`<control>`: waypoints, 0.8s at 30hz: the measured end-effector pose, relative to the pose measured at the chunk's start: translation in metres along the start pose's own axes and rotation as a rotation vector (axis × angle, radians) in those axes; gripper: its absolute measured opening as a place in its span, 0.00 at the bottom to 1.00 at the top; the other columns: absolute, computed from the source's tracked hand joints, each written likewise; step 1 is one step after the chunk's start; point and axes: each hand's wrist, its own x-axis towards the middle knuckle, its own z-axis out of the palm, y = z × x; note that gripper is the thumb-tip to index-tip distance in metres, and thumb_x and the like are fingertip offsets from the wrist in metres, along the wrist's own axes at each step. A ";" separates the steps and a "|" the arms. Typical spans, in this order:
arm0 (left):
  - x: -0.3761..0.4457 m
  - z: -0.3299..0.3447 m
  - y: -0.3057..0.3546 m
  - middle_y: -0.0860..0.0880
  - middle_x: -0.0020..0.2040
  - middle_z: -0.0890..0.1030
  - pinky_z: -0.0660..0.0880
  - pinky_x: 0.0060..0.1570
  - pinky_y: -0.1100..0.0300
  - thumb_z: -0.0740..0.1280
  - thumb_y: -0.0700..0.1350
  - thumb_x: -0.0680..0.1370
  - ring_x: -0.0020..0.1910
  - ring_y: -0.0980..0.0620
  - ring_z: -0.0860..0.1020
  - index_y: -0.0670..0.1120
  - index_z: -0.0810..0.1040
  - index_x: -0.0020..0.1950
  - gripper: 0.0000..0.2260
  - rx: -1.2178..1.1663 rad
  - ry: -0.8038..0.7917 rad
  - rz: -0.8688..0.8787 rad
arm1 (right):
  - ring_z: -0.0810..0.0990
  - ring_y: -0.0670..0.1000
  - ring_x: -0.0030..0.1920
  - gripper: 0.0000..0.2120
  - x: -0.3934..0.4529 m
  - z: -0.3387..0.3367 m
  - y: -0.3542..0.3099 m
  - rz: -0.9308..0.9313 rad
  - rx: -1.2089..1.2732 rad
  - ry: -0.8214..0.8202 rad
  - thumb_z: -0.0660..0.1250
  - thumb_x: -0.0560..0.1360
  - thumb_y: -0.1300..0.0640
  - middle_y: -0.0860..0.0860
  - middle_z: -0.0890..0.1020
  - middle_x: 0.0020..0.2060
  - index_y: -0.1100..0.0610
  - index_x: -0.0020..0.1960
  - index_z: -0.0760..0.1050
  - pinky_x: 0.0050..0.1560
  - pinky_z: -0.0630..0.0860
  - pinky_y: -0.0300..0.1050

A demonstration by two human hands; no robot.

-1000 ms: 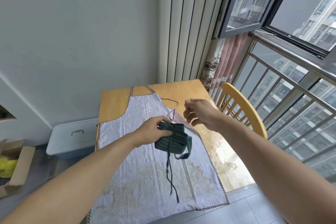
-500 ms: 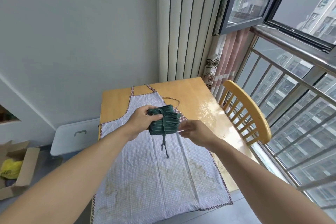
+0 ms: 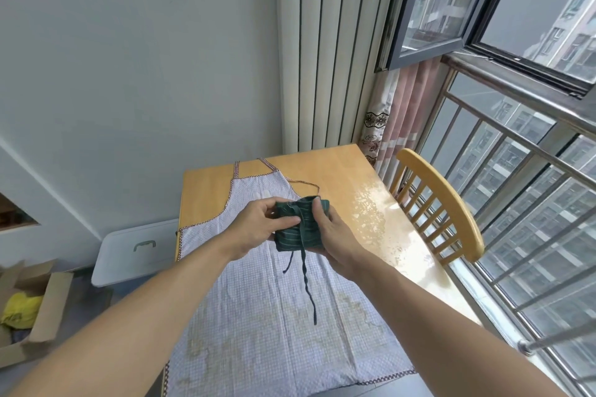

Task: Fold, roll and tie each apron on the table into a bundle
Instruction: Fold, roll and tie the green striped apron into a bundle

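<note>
A dark green striped apron, rolled into a small bundle (image 3: pixel 295 235), is held in the air above the table between both hands. My left hand (image 3: pixel 258 224) grips its left side, thumb across the strap. My right hand (image 3: pixel 332 235) grips its right side and underside. Two green strap ends (image 3: pixel 308 287) dangle below the bundle. Under it, a white checked apron (image 3: pixel 258 316) with red trim lies spread flat over the wooden table (image 3: pixel 206 190), its neck strap at the far end.
A yellow wooden chair (image 3: pixel 448 203) stands against the table's right side, by the window railing (image 3: pixel 532 203). A white plastic box (image 3: pixel 135 255) sits on the floor left of the table. An open cardboard box (image 3: pixel 35 306) is at far left.
My right hand came back from the right and closed on the green bundle. The bundle rose and shifted away from me. The straps now hang straight down.
</note>
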 end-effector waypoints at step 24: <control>0.001 0.034 -0.007 0.48 0.52 0.85 0.81 0.55 0.54 0.73 0.52 0.71 0.53 0.49 0.84 0.51 0.79 0.58 0.17 -0.016 0.101 0.058 | 0.83 0.52 0.39 0.07 0.012 0.015 -0.019 -0.174 0.015 0.473 0.70 0.79 0.56 0.55 0.83 0.40 0.59 0.49 0.76 0.47 0.83 0.53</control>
